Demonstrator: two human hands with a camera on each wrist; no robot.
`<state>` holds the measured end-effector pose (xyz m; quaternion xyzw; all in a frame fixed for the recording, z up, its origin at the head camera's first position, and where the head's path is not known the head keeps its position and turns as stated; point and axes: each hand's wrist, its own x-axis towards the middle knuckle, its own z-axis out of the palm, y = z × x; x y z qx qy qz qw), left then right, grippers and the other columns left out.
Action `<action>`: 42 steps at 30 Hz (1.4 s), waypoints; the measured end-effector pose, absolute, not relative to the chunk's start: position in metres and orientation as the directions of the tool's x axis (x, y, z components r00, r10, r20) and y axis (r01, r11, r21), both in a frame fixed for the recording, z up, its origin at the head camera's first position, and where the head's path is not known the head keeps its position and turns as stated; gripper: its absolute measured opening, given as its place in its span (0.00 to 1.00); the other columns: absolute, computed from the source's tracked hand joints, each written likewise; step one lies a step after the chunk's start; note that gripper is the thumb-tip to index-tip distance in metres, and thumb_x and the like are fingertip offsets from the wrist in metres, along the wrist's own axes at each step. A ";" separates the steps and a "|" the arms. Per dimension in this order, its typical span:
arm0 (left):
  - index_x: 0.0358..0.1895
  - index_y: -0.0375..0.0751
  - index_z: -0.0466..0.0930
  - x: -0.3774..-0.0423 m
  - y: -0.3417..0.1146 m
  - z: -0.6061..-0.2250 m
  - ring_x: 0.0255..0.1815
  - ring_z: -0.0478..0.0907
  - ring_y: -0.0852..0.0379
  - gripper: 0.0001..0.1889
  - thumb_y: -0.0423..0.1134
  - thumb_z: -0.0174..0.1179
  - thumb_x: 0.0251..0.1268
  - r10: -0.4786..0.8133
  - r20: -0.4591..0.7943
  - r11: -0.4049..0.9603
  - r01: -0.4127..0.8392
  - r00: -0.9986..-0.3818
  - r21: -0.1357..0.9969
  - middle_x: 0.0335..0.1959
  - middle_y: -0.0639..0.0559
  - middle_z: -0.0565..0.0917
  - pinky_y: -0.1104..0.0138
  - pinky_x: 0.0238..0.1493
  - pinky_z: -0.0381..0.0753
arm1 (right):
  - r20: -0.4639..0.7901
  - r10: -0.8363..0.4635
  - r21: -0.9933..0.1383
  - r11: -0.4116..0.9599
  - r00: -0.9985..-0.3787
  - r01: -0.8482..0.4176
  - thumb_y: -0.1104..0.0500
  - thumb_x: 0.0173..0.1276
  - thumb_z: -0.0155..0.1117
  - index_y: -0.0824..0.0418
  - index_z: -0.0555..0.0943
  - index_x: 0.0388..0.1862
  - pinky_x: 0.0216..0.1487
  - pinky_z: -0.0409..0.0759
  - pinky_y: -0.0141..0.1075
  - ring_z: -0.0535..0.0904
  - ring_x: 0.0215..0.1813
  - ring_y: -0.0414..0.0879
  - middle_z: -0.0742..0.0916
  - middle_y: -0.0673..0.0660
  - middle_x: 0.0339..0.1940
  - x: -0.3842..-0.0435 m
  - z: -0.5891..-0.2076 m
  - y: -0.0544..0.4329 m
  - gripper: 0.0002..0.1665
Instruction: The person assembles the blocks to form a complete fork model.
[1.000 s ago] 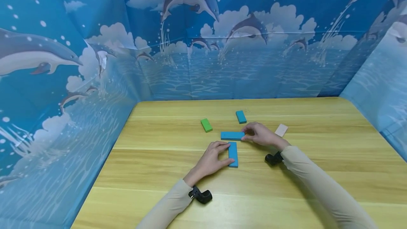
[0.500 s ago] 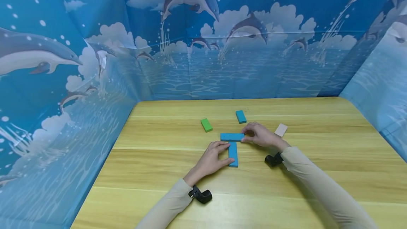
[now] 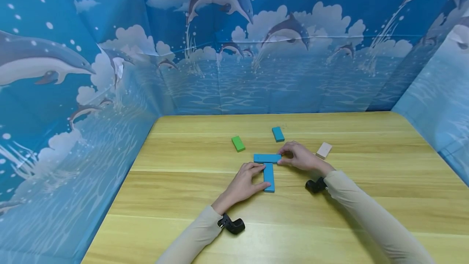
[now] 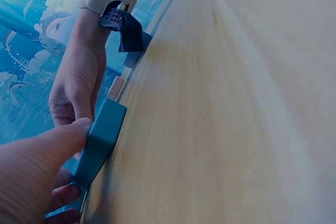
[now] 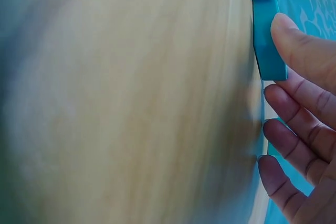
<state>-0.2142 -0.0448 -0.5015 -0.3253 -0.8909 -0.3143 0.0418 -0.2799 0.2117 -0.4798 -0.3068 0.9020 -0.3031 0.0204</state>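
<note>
Two long blue blocks lie on the wooden table in a T shape. The crosswise blue block (image 3: 265,158) forms the top, with the lengthwise blue block (image 3: 269,178) running toward me from its near edge. My right hand (image 3: 298,157) pinches the crosswise block at its right end, thumb on the near side, and the right wrist view shows that end of the block (image 5: 270,51) against the thumb. On the lengthwise block, my left hand (image 3: 245,182) grips from the left, a finger by the far end and the thumb near the close end.
Beyond the T, a green block (image 3: 238,144) lies to the left and a short blue block (image 3: 278,134) farther back. A pale block (image 3: 324,150) sits behind the right hand. Dolphin-print sheeting (image 3: 234,84) stands behind the table's far edge.
The crosswise block has shifted slightly toward me, closing the small gap to the lengthwise block. The right hand moved slightly with it; the left hand has stayed in place.
</note>
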 end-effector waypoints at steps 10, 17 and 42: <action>0.64 0.40 0.73 -0.214 -0.045 -0.501 0.60 0.66 0.56 0.33 0.58 0.60 0.61 0.552 0.269 0.599 0.599 -0.790 0.531 0.57 0.51 0.74 0.65 0.59 0.66 | 0.154 -0.569 -0.563 0.621 -0.808 -0.545 0.51 0.64 0.67 0.58 0.82 0.45 0.50 0.70 0.49 0.74 0.48 0.50 0.81 0.50 0.42 -0.279 -0.482 0.211 0.15; 0.64 0.40 0.73 -0.215 -0.045 -0.502 0.58 0.67 0.57 0.33 0.58 0.60 0.61 0.552 0.276 0.600 0.605 -0.786 0.523 0.56 0.52 0.75 0.66 0.58 0.67 | 0.159 -0.565 -0.562 0.623 -0.810 -0.545 0.52 0.63 0.68 0.59 0.82 0.45 0.50 0.69 0.49 0.73 0.48 0.50 0.82 0.50 0.42 -0.278 -0.480 0.210 0.15; 0.63 0.41 0.74 -0.213 -0.046 -0.501 0.49 0.67 0.59 0.33 0.59 0.60 0.61 0.546 0.285 0.627 0.610 -0.788 0.485 0.48 0.54 0.75 0.70 0.49 0.68 | 0.168 -0.581 -0.563 0.607 -0.796 -0.561 0.53 0.63 0.68 0.61 0.82 0.45 0.49 0.70 0.49 0.73 0.47 0.51 0.82 0.52 0.42 -0.275 -0.479 0.209 0.15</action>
